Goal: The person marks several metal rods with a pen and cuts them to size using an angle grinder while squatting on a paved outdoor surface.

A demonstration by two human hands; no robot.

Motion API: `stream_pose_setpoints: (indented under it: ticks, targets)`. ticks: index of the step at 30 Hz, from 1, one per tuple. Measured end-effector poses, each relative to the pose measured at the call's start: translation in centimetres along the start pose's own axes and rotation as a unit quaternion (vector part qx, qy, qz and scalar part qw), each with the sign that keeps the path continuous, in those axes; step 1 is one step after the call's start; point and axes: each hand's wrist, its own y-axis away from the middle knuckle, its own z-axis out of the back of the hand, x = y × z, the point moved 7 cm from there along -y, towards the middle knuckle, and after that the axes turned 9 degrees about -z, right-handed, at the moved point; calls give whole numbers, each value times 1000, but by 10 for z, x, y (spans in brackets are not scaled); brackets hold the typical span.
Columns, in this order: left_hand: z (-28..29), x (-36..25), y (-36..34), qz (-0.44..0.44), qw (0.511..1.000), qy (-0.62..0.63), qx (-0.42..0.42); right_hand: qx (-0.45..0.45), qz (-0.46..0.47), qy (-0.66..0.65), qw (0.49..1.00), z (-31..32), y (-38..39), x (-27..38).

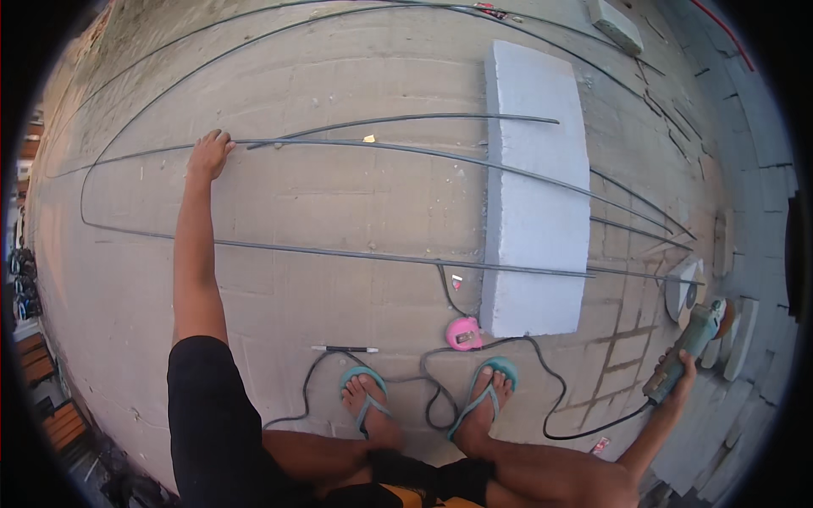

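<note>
My left hand (210, 155), on an outstretched arm, has its fingers curled over a long steel rod (364, 144). Other bent rods loop round at the left and run across a long white block (533, 216) toward the right. At the lower right, my right hand (676, 377) grips a green-bodied angle grinder (699, 334), its disc end pointing up and away from me. A round plate-like piece (681, 286) lies just beyond the grinder's head, near the rod ends.
A pink tape measure (464, 333), a pen-like stick (344, 349) and a looping black cord (559, 394) lie by my sandalled feet (487, 394). A grey block (615, 25) sits at the top right. Grey blocks line the right edge; dark clutter and slatted pieces sit at the far left.
</note>
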Motion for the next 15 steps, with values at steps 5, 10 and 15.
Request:
stream_pose_setpoints:
  ticks: [5, 10, 15]
  targets:
    - [-9, 20, 21, -23, 996, 45, -73, -18, 25, 29, 999, -28, 11, 8]
    - [10, 17, 30, -97, 992, 56, -62, -7, 5, 50, 999, -36, 17, 5]
    - [18, -25, 27, -135, 983, 72, -97, 13, -7, 41, 999, -36, 10, 1]
